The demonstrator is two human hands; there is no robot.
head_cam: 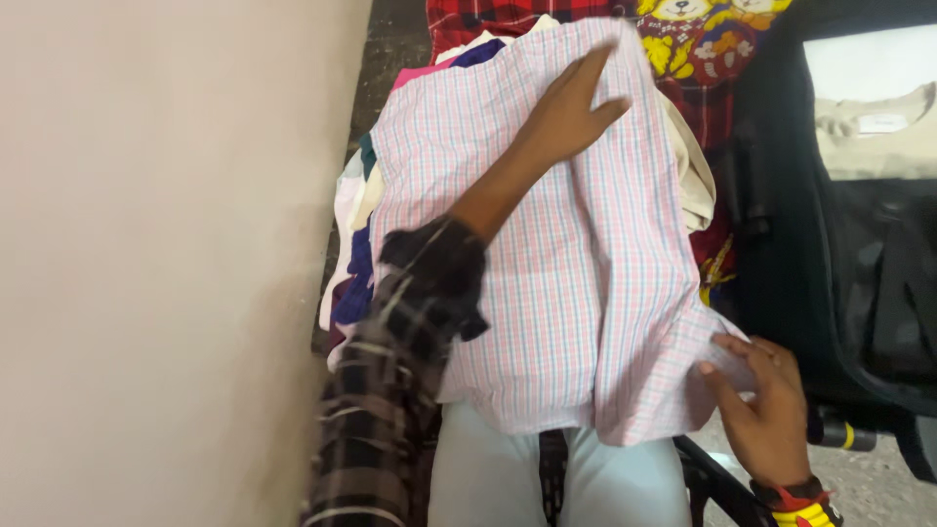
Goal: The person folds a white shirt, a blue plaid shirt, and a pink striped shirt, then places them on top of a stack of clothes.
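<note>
Checked shirt spread over a clothes pile, one hand flat on it, one pinching its corner

Your left hand (571,107) lies open and flat on the far part of the pink-and-blue checked shirt (576,283); your right hand (761,405) pinches its near right corner, fingers closed on cloth; the shirt drapes from the heaped clothes pile (356,263) down over your lap; it could slide off towards the near side, or rumple, if the flat palm lifts while the corner is tugged; the fabric looks thin, soft, lightly creased.
</note>
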